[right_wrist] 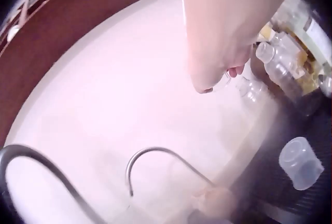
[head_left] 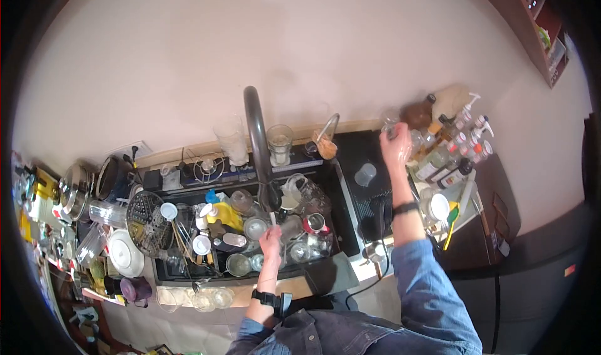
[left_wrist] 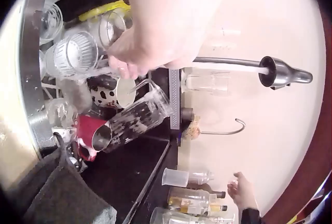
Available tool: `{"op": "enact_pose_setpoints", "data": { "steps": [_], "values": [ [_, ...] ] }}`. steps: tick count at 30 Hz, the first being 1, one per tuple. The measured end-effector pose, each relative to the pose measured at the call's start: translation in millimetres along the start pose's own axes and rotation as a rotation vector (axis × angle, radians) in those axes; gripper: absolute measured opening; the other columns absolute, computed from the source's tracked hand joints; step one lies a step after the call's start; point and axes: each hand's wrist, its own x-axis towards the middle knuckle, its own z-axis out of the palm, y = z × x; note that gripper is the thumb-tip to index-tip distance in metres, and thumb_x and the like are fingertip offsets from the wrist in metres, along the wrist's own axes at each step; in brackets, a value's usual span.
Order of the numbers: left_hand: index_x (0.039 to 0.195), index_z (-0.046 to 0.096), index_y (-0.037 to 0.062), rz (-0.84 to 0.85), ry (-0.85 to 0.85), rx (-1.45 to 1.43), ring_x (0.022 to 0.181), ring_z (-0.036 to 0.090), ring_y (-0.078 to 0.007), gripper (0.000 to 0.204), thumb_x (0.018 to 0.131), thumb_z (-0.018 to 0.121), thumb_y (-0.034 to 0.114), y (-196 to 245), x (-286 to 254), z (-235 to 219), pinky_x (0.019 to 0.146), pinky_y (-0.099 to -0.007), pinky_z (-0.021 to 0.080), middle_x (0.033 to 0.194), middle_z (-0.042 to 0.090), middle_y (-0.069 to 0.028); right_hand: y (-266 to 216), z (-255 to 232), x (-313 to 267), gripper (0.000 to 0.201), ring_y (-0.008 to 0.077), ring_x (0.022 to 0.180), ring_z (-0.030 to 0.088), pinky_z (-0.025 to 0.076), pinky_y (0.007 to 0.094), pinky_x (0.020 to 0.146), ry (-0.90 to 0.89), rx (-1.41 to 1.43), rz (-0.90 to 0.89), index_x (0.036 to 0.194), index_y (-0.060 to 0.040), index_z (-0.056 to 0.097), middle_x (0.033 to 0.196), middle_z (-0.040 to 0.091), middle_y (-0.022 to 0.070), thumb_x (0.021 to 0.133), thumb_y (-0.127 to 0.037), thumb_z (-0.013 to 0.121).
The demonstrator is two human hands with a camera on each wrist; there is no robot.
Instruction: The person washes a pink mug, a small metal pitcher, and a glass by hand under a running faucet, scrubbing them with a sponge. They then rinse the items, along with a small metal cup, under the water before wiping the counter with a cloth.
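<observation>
My left hand [head_left: 271, 241] is under the dark tall tap [head_left: 255, 136], in its running water [left_wrist: 228, 66]. Its fingers bend loosely in the left wrist view, with nothing visible in them, above the crowded sink. Wet glasses and a red mug [left_wrist: 92, 132] lie below it. Out to the right, my right hand [head_left: 396, 147] is raised near the wall and pinches a small clear piece [right_wrist: 223, 82], mostly hidden by the fingers. A clear bottle [right_wrist: 252, 91] stands close below those fingertips. A translucent cup [right_wrist: 301, 163] stands nearby on the black ribbed surface.
Several bottles [head_left: 447, 167] crowd the back right corner. A thin curved spout [head_left: 335, 122] rises behind the sink, beside two tall glasses [head_left: 280, 145]. Left of the sink are a white plate [head_left: 126, 253] and a round perforated lid [head_left: 149, 223]. A dark cloth [left_wrist: 62, 193] hangs over the front edge.
</observation>
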Motion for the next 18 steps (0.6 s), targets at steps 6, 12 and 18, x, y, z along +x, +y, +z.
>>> {"op": "enact_pose_setpoints", "data": {
  "steps": [6,12,18],
  "values": [
    [0.098,0.061,-0.0037,0.004,-0.002,0.103,0.081,0.056,-0.0108,0.023,0.087,0.054,0.015,9.5,-32.4,-8.8,0.074,-0.0239,0.044,0.088,0.063,-0.0057,50.9,69.8,66.2,0.033,0.0372,0.090,0.057,0.048,0.0468,0.075,-0.014,-0.259,0.185,0.098,-0.0071,0.048,0.095,0.055,0.0181,0.072,-0.023,0.062],
    [0.101,0.061,-0.0007,-0.041,-0.035,0.207,0.084,0.058,-0.0121,0.029,0.088,0.056,0.024,-11.8,-28.1,-22.2,0.074,-0.0246,0.044,0.091,0.063,-0.0052,83.5,96.3,85.8,0.033,0.0374,0.091,0.057,0.048,0.0475,0.075,-0.124,-0.348,0.120,0.102,-0.0079,0.049,0.098,0.055,0.0183,0.074,-0.022,0.062],
    [0.103,0.062,-0.0011,-0.035,-0.008,0.235,0.088,0.062,-0.0170,0.038,0.085,0.057,0.032,-2.7,-24.3,3.8,0.077,-0.0276,0.046,0.092,0.067,-0.0128,121.6,116.5,96.9,0.032,0.0393,0.086,0.059,0.049,0.0503,0.070,-0.246,-0.466,0.049,0.105,-0.0097,0.050,0.090,0.060,0.0192,0.079,-0.025,0.061]
  ]
}}
